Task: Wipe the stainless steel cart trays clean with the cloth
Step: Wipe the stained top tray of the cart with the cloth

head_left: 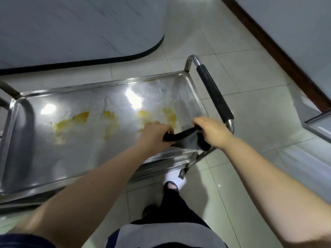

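Steel cart tray seen from above, long side running left to right, raised rim all round. Surface shiny, two bright light reflections on it. Yellow smears spread across the middle of the tray, in four or so patches from left of centre toward the right end; a faint streak also near the far rim.

Cloth, dark grey to black, held over the near right corner of the tray, stretched between both hands. Upper edge rolled into a taut band; the rest hangs below it toward the tray rim. Cannot tell whether the hanging part touches the steel.

Left hand grips the left end of the cloth, fingers curled shut round it, knuckles up. Right hand grips the right end, fingers likewise clamped on the fabric. Both forearms bare, reaching in from the bottom of view.

Cart handle with black grip at the right end, just beyond the right hand, not touched. A second handle partly visible at the left end.

Pale tiled floor beneath. One foot in a dark sandal beside the near cart leg.
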